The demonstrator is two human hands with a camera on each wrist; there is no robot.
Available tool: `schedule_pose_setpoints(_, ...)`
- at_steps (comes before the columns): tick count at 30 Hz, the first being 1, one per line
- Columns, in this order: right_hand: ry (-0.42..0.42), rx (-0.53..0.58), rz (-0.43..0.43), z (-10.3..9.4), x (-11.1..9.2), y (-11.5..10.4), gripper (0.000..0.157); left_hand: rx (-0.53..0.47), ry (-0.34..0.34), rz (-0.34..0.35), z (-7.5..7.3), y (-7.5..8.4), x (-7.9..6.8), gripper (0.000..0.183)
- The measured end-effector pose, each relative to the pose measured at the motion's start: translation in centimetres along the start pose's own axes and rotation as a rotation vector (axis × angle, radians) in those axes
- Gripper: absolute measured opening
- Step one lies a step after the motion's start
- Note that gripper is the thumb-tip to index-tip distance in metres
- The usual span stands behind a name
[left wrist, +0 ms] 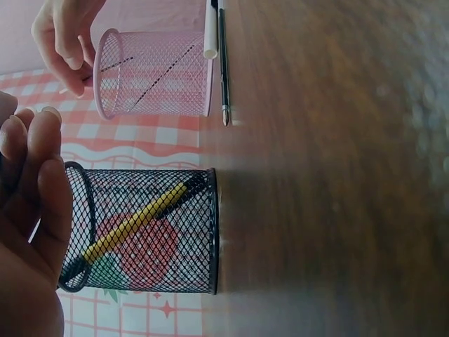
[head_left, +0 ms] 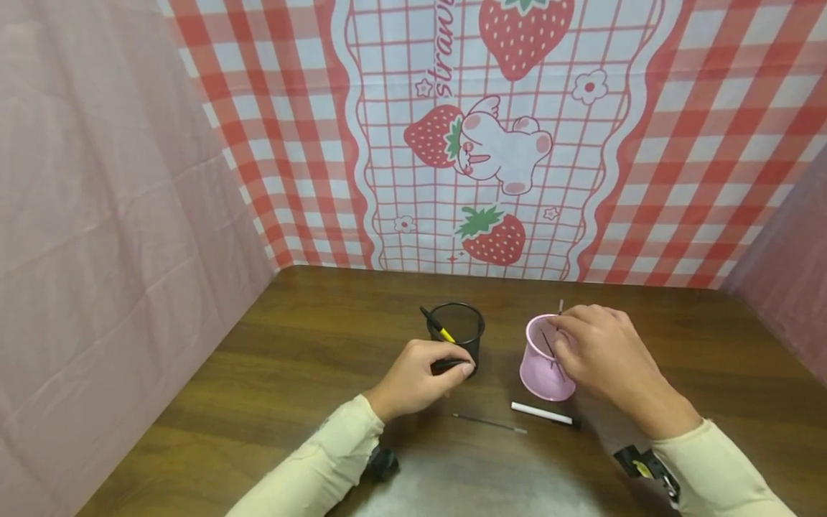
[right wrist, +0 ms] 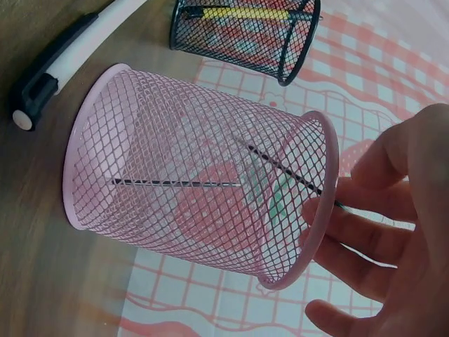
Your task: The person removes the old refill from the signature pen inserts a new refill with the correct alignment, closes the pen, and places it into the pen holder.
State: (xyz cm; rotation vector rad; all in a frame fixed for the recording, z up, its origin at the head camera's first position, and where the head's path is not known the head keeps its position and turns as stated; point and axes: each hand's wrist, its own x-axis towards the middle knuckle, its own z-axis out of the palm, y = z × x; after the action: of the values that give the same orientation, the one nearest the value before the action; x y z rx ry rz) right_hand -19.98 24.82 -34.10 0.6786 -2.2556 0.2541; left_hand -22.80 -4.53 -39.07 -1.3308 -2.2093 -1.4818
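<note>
My left hand (head_left: pixel 420 377) is in front of a black mesh pen cup (left wrist: pixel 151 232), its fingers curled round a slim dark pen-like thing (head_left: pixel 446 365) that is mostly hidden. A black and yellow pen (left wrist: pixel 137 223) leans inside that cup. To the right, my right hand (head_left: pixel 604 355) is at the rim of a pink mesh pen cup (right wrist: pixel 196 175). Its fingertips pinch a thin dark pen refill (right wrist: pixel 284 168) whose lower end reaches into the cup. Another thin refill (right wrist: pixel 175 183) is inside the pink cup.
On the brown table (head_left: pixel 291 345) before the cups lie a loose refill (head_left: pixel 489 424) and a white marker (head_left: pixel 541 413) with a black cap. Checked strawberry cloth (head_left: pixel 491 143) hangs behind the table, and pink cloth (head_left: pixel 116 215) hangs at the left.
</note>
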Motion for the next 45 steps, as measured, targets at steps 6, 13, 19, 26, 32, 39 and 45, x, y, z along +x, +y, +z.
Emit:
schedule_pose_setpoints(6,0.046,-0.009,-0.010,-0.3,0.3,0.3,0.025,0.000,0.006,0.005,-0.2,0.2,0.0,0.010)
schedule_pose_setpoints(13,0.071,0.013,0.043,-0.7,0.2,0.9,0.030,-0.007,0.000,-0.012,-0.2,0.3,-0.1,0.010)
schedule_pose_setpoints(19,0.102,0.020,0.040,-0.7,0.2,1.2,0.023,-0.010,0.005,-0.010,0.0,0.3,-0.1,0.009)
schedule_pose_setpoints(26,0.119,0.026,0.082,-1.0,0.4,1.4,0.016,-0.011,0.012,-0.008,0.0,0.3,-0.1,0.009)
schedule_pose_setpoints(32,0.124,0.007,0.126,-1.4,0.4,1.4,0.017,-0.001,0.009,-0.014,0.0,0.3,0.0,0.010)
schedule_pose_setpoints(39,0.119,-0.020,0.151,-1.5,0.3,1.2,0.013,-0.001,0.005,-0.024,0.0,0.6,-0.1,0.010)
schedule_pose_setpoints(45,0.093,-0.042,0.166,-1.4,0.2,0.9,0.012,-0.001,0.006,-0.026,0.1,0.4,0.0,0.009)
